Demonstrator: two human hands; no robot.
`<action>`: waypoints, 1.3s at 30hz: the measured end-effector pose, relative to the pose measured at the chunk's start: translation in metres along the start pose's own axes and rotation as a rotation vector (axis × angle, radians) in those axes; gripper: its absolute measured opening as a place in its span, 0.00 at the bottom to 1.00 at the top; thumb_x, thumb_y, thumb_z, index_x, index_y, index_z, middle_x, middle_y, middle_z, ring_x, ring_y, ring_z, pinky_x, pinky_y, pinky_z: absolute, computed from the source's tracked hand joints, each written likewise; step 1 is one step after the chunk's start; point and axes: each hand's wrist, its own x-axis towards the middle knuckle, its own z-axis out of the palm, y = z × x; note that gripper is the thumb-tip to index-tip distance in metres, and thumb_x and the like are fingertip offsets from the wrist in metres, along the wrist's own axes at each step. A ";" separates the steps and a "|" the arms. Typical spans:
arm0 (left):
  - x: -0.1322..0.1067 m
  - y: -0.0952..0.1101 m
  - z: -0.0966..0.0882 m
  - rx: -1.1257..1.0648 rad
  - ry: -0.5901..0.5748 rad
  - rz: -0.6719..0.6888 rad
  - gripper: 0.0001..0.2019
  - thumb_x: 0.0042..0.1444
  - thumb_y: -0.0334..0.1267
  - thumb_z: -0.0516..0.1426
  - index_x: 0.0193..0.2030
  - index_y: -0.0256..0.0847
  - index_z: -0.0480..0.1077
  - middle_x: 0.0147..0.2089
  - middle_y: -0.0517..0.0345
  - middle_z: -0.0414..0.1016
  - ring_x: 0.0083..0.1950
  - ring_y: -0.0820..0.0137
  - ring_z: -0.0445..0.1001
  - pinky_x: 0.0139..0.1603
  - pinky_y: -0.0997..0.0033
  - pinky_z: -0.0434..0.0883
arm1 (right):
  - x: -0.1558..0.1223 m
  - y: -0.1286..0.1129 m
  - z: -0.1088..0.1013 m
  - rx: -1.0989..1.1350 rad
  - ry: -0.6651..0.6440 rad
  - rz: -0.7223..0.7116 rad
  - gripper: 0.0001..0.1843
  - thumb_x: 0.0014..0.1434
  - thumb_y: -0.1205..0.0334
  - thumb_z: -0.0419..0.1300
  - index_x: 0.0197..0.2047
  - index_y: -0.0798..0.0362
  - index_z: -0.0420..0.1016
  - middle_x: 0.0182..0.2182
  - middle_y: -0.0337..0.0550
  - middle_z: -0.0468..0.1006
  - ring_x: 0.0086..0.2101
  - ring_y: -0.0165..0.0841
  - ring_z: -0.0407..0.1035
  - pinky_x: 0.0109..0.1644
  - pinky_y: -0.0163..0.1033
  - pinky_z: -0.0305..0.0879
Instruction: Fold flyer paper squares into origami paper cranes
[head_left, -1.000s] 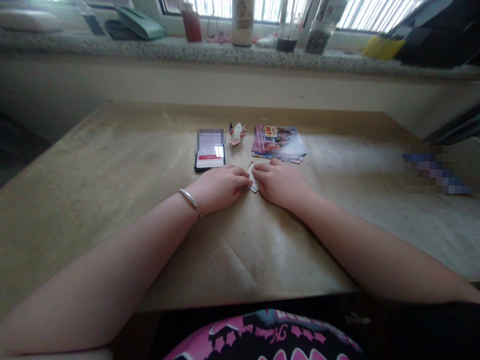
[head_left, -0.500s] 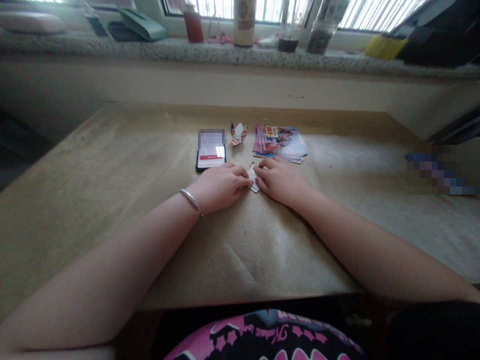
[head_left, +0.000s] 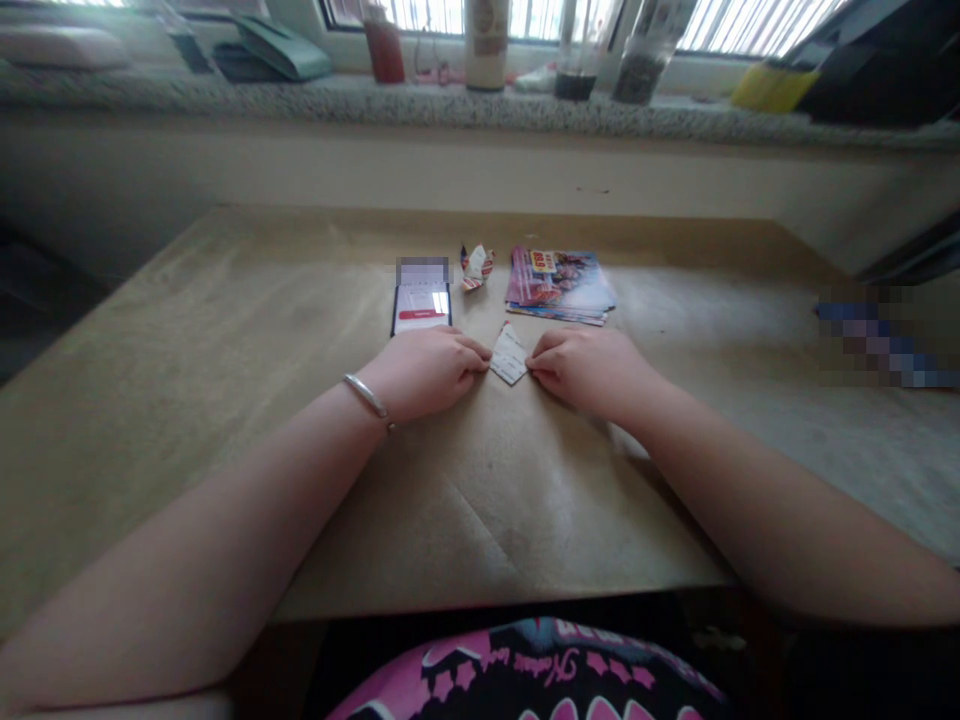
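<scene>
A small folded piece of paper point(head_left: 509, 355), whitish with lines of print and a kite-like outline, lies on the table between my two hands. My left hand point(head_left: 439, 370) pinches its left corner with thumb and forefinger. At the opposite corner, the fingertips of my right hand point(head_left: 589, 368) are pressed together on the paper's edge. A silver bangle point(head_left: 365, 395) circles my left wrist. Just beyond the left hand lies a phone point(head_left: 422, 300) with a lit screen, its near end partly covered by the hand.
A folded paper figure point(head_left: 477, 267) with red and white parts sits right of the phone. Beside it is a stack of colourful printed sheets point(head_left: 561, 283). Bottles and jars, one a tall pale bottle point(head_left: 487, 45), line the speckled windowsill point(head_left: 420, 108) behind the brown-covered table point(head_left: 247, 300).
Both hands have drawn outward from the middle, the right one more, so the whole folded paper now shows between them. Phone, paper figure and stack stay in place.
</scene>
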 end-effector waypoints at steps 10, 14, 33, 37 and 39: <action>-0.002 0.001 0.007 0.056 0.093 0.033 0.15 0.61 0.33 0.50 0.45 0.40 0.78 0.50 0.56 0.79 0.48 0.64 0.77 0.50 0.64 0.73 | -0.002 0.003 0.008 0.102 0.116 0.006 0.17 0.64 0.53 0.54 0.38 0.52 0.82 0.40 0.45 0.82 0.41 0.38 0.74 0.39 0.40 0.63; -0.002 0.004 0.007 0.104 0.100 0.128 0.14 0.61 0.33 0.50 0.42 0.39 0.78 0.46 0.54 0.80 0.45 0.64 0.77 0.46 0.64 0.73 | -0.002 -0.003 0.012 0.119 0.181 -0.035 0.22 0.61 0.45 0.57 0.43 0.55 0.80 0.42 0.50 0.81 0.47 0.43 0.70 0.46 0.43 0.63; 0.001 -0.001 0.021 0.007 0.280 0.037 0.12 0.63 0.35 0.52 0.44 0.38 0.76 0.48 0.47 0.75 0.49 0.63 0.71 0.53 0.59 0.70 | 0.009 0.020 0.033 0.405 0.226 -0.201 0.12 0.60 0.59 0.62 0.45 0.53 0.79 0.50 0.45 0.80 0.49 0.39 0.70 0.55 0.44 0.65; 0.002 -0.001 0.020 -0.035 0.223 0.052 0.12 0.63 0.34 0.52 0.42 0.37 0.77 0.46 0.50 0.77 0.45 0.64 0.73 0.48 0.64 0.72 | 0.008 0.025 0.033 0.424 0.243 -0.271 0.11 0.63 0.59 0.58 0.44 0.52 0.80 0.50 0.45 0.80 0.48 0.37 0.70 0.55 0.43 0.64; 0.002 -0.001 0.020 -0.044 0.207 0.036 0.11 0.63 0.35 0.53 0.41 0.36 0.77 0.45 0.50 0.77 0.44 0.65 0.74 0.47 0.65 0.72 | 0.007 0.024 0.030 0.399 0.245 -0.282 0.12 0.64 0.59 0.56 0.42 0.52 0.81 0.46 0.46 0.80 0.46 0.36 0.71 0.53 0.42 0.64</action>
